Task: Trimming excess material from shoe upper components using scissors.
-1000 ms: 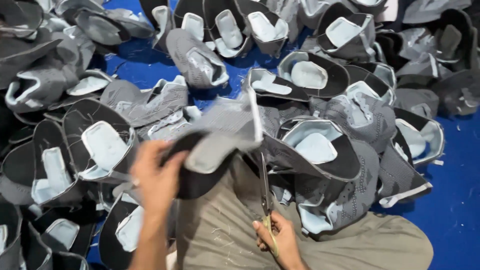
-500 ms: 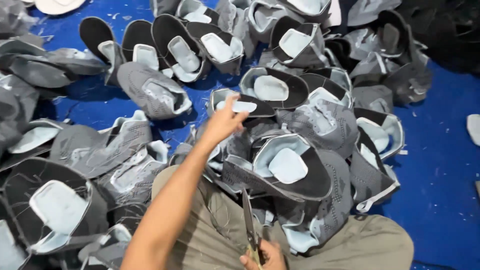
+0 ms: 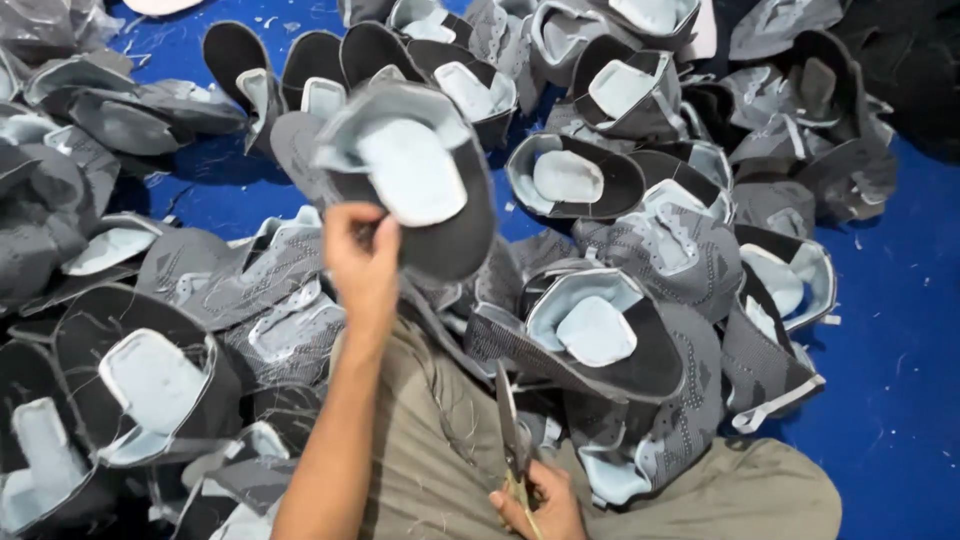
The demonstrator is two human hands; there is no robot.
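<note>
A dark grey shoe upper (image 3: 405, 180) with a pale blue-grey lining patch is held up above the pile, inner side facing the camera. Scissors (image 3: 513, 440), blades closed and pointing up, rest low over the khaki lap.

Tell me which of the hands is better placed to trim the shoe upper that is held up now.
Probably the right hand: it grips the scissors, blades pointing up toward the raised shoe upper. The left hand is occupied pinching that upper's edge, so it can only steady it.
</note>
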